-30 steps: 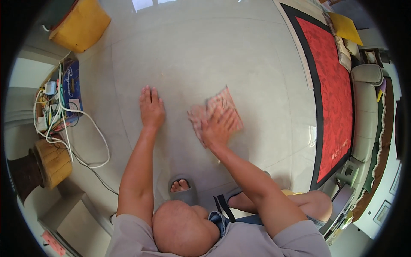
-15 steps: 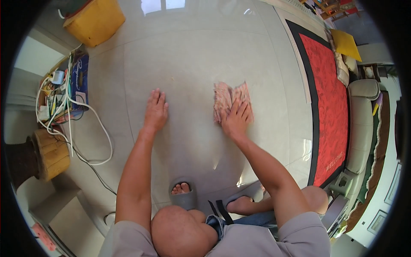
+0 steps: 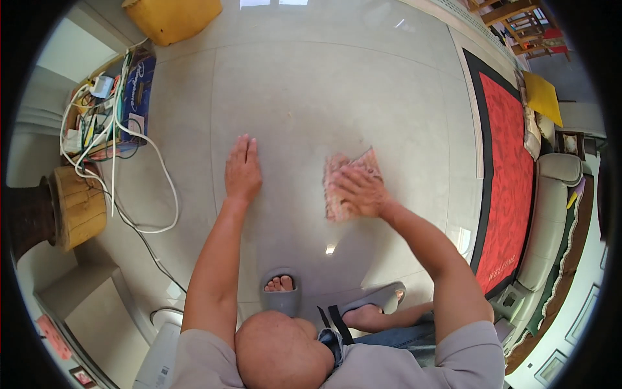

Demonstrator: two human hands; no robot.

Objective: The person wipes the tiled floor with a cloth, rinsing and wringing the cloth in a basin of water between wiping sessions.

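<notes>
On the grey tiled floor, my left hand [image 3: 243, 170] lies palm down with its fingers straight, holding nothing. My right hand [image 3: 360, 189] is spread flat on top of a pinkish patterned cloth [image 3: 337, 206], pressing it against the tiles. The fingers are slightly smeared by motion and point toward the upper left. One corner of the cloth sticks up past the fingers on the far side, and part of it is hidden under the palm.
A box of cables [image 3: 137, 97] stands at the left, its white cord [image 3: 173, 194] looping onto the floor beside a wooden stump [image 3: 81, 207]. At the right lies a red mat [image 3: 505, 175] alongside a grey sofa [image 3: 547, 220]. My slippered foot [image 3: 280, 292] is close below.
My right hand has drawn the cloth toward me and turned, so its fingers now angle leftward. The cloth has bunched differently. My left hand still rests flat; the whole view has shifted slightly.
</notes>
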